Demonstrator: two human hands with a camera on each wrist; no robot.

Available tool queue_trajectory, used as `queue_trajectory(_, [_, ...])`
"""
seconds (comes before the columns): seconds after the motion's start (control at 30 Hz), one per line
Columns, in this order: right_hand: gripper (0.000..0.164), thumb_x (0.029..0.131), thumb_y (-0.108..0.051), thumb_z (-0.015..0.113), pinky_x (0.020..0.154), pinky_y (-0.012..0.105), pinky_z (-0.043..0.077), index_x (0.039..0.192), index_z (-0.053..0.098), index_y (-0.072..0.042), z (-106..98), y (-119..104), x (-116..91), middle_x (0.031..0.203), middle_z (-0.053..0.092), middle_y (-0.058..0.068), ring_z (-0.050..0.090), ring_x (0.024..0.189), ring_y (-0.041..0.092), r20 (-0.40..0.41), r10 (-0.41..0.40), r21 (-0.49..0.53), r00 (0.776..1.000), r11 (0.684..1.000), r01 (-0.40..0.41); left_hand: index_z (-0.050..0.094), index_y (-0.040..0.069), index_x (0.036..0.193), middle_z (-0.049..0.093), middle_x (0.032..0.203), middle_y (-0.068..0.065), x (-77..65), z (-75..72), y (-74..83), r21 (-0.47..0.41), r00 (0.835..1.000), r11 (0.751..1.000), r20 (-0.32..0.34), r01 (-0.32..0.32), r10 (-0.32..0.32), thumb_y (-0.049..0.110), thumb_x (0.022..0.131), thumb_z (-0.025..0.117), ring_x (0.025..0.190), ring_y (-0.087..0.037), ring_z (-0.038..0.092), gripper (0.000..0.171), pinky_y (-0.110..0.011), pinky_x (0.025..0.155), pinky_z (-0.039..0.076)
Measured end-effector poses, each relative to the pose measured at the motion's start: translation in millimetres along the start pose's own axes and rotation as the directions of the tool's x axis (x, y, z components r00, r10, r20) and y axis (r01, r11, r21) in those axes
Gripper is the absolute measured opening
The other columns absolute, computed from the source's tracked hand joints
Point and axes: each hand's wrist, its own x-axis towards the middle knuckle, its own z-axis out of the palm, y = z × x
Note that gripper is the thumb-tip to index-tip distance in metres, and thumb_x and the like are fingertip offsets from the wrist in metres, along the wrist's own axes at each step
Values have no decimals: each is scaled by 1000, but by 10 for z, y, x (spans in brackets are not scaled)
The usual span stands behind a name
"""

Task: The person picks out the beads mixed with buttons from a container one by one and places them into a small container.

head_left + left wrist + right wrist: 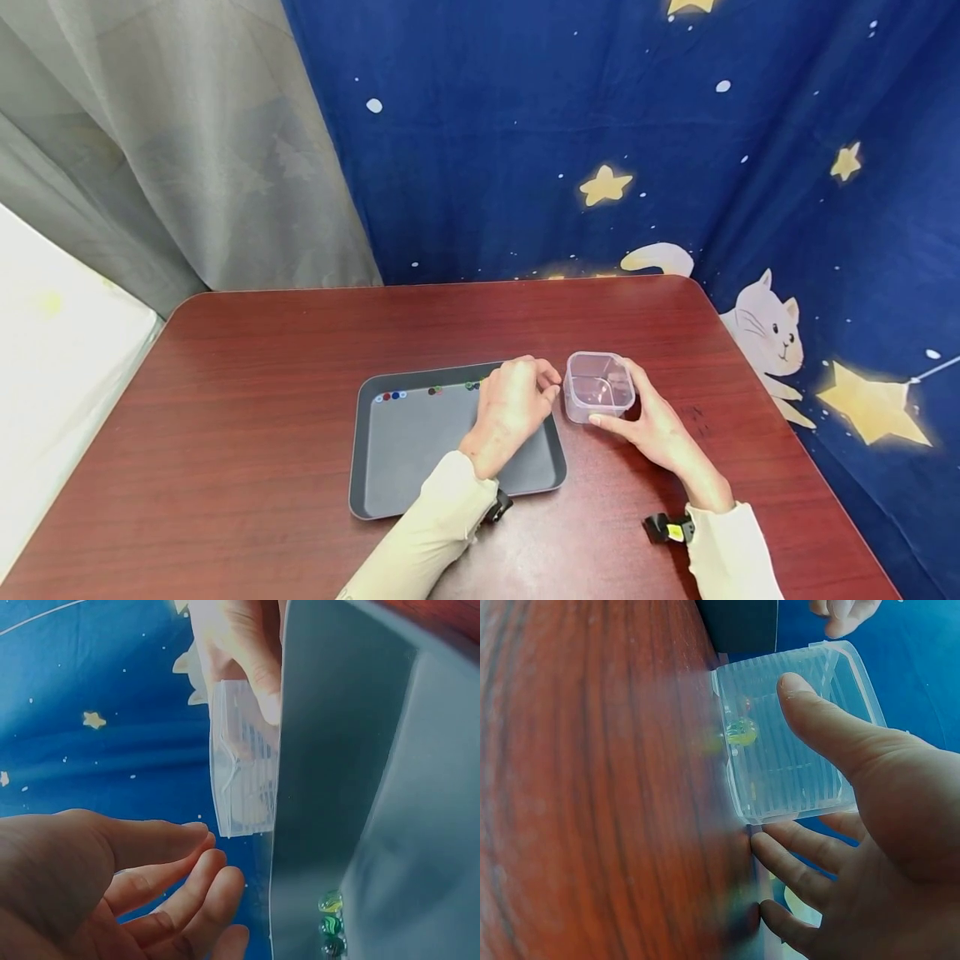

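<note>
A clear square plastic container (600, 392) stands on the table just right of a dark grey tray (420, 450). My right hand (656, 421) grips the container from its right, thumb on the near side and fingers around the far side. In the right wrist view, a yellow-green marble (742, 732) and a bit of red show through its wall, near the bottom. My left hand (513, 404) hovers over the tray's right part, fingertips close to the container. Its fingers are loosely bent, with nothing visible between them. Green marbles (330, 925) sit inside the tray by its far wall.
More small marbles (391, 397) in blue, red and white line the tray's far left corner, with a darker pair (434, 391) farther along. Everything stands on a reddish-brown wooden table (262, 400). Behind it hang a blue star-patterned curtain (487, 150) and a grey one (172, 142).
</note>
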Motion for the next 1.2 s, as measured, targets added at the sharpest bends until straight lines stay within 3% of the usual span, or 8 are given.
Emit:
queue_trajectory(0.57, [97, 86, -38, 86, 109, 64, 43, 161, 27, -24, -30, -16, -2, 146, 53, 17, 55, 129, 39, 17, 45, -26, 999, 999, -45, 79, 29, 86, 76, 81, 14, 15, -133, -197, 3, 996, 999, -71, 53, -52, 19, 86, 81, 76, -14, 72, 10, -33, 62, 53])
queue_trajectory(0.8, [98, 86, -37, 86, 110, 66, 43, 162, 26, -24, -31, -19, -7, 148, 51, 17, 54, 131, 40, 23, 44, -19, 999, 999, -43, 81, 28, 88, 79, 87, 11, 36, -167, -289, 20, 995, 996, -56, 90, -88, 19, 87, 81, 79, -21, 75, 9, -39, 64, 55])
queue_trajectory(1.2, [95, 85, -36, 87, 104, 58, 46, 160, 30, -23, 2, -17, 8, 140, 59, 16, 60, 123, 37, -8, 26, -36, 1000, 999, -27, 82, 26, 91, 80, 86, 9, 67, -224, -389, 9, 994, 995, -44, 100, -99, 19, 87, 80, 77, -18, 74, 8, -39, 63, 55])
